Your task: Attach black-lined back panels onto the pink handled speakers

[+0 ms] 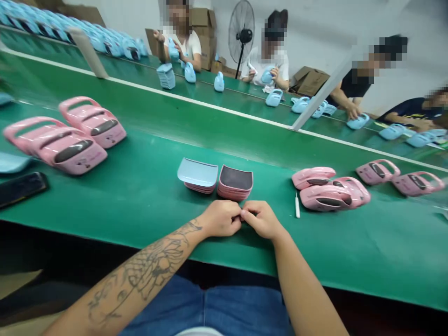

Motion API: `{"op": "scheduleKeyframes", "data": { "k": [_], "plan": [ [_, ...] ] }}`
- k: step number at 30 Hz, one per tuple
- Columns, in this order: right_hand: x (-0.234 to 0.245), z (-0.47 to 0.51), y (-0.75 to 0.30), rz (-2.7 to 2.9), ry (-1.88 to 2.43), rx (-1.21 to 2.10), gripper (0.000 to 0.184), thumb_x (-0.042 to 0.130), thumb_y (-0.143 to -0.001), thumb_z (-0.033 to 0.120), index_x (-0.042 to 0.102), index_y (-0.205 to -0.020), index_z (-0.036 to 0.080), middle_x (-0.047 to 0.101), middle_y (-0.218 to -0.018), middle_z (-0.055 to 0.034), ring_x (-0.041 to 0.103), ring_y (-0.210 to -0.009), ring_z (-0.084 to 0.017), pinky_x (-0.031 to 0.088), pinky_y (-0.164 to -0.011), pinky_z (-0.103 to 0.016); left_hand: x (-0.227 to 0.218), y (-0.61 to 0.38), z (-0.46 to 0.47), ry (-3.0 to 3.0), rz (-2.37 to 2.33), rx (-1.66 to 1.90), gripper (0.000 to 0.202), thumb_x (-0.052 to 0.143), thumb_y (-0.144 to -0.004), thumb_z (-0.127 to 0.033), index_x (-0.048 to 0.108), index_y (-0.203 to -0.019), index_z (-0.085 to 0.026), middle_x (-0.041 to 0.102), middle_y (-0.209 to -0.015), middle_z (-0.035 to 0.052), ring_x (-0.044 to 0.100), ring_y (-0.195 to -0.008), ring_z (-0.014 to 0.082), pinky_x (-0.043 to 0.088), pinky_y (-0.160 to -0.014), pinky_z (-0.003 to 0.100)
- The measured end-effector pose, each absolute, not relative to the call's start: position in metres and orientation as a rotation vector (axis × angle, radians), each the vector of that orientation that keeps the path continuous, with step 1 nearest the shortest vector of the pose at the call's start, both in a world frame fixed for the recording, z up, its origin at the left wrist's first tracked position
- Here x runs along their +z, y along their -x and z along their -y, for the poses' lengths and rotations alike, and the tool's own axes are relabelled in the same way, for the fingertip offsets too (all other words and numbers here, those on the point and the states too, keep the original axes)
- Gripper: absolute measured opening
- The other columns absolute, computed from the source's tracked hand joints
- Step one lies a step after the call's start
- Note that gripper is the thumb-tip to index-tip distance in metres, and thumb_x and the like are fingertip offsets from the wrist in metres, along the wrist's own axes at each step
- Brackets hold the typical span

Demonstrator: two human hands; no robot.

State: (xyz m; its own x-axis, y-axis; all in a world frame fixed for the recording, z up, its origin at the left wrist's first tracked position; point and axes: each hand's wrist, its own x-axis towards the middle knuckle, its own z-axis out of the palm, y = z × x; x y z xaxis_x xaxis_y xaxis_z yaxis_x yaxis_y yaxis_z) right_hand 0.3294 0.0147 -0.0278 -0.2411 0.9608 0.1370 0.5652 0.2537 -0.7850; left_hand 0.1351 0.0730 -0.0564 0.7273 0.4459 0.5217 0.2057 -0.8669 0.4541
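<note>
The left hand (219, 218) and right hand (262, 220) curl closed, fingertips touching; anything pinched is too small to see. Two stacks of curved pink plastic shells (235, 190) sit at twelve o'clock on the green rubbery surface (140, 219).

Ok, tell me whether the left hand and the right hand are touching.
Touching: the head view shows the left hand and the right hand meeting at the fingers.
</note>
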Motion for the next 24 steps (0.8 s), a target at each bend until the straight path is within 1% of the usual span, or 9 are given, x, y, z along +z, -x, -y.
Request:
{"op": "scheduleKeyframes", "data": {
  "k": [4, 8, 13, 18, 24],
  "plan": [
    [-0.0293, -0.0164, -0.3294, 1.869, 1.393, 0.810, 0.028, 0.059, -0.095, 0.030, 0.066, -0.069, 0.021, 0.069, -0.070, -0.0023, 0.062, -0.068, -0.016, 0.047, -0.067, -0.029, -0.0523, -0.1351, -0.0742, -2.520, -0.482, 0.989, 0.015, 0.057, -0.083, -0.019, 0.058, -0.069, -0.021, 0.063, -0.065, 0.0012, 0.056, -0.057, 0.0161, 0.038, -0.056, 0.031],
    [-0.0298, -0.0177, -0.3294, 1.874, 1.402, 0.799, 0.025, 0.061, -0.092, 0.026, 0.067, -0.069, 0.020, 0.067, -0.068, -0.0011, 0.060, -0.065, -0.015, 0.045, -0.065, -0.028, -0.0489, -0.1348, -0.0746, -2.511, -0.465, 1.023, 0.017, 0.057, -0.082, -0.017, 0.055, -0.066, -0.021, 0.060, -0.062, 0.0004, 0.053, -0.054, 0.0150, 0.035, -0.054, 0.031],
    [-0.0284, -0.0154, -0.3288, 1.877, 1.371, 0.827, 0.027, 0.061, -0.093, 0.027, 0.067, -0.068, 0.020, 0.066, -0.069, -0.0016, 0.060, -0.066, -0.016, 0.044, -0.066, -0.029, -0.0504, -0.1337, -0.0725, -2.551, -0.502, 0.962, 0.015, 0.058, -0.081, -0.021, 0.056, -0.066, -0.021, 0.063, -0.063, 0.0014, 0.056, -0.056, 0.0160, 0.036, -0.055, 0.031],
    [-0.0293, -0.0132, -0.3305, 1.876, 1.340, 0.866, 0.027, 0.062, -0.093, 0.027, 0.066, -0.068, 0.019, 0.064, -0.067, -0.0013, 0.057, -0.063, -0.016, 0.040, -0.064, -0.030, -0.0566, -0.1344, -0.0693, -2.610, -0.579, 0.846, 0.014, 0.060, -0.081, -0.026, 0.059, -0.068, -0.021, 0.065, -0.065, 0.0023, 0.060, -0.059, 0.0174, 0.040, -0.056, 0.032],
    [-0.0290, -0.0128, -0.3309, 1.886, 1.345, 0.860, 0.029, 0.060, -0.094, 0.027, 0.064, -0.066, 0.020, 0.063, -0.067, -0.0009, 0.056, -0.062, -0.015, 0.040, -0.062, -0.030, -0.0568, -0.1355, -0.0695, -2.648, -0.594, 0.797, 0.015, 0.061, -0.081, -0.025, 0.059, -0.067, -0.021, 0.066, -0.065, 0.0022, 0.061, -0.060, 0.0170, 0.041, -0.056, 0.032]
  ]
}}
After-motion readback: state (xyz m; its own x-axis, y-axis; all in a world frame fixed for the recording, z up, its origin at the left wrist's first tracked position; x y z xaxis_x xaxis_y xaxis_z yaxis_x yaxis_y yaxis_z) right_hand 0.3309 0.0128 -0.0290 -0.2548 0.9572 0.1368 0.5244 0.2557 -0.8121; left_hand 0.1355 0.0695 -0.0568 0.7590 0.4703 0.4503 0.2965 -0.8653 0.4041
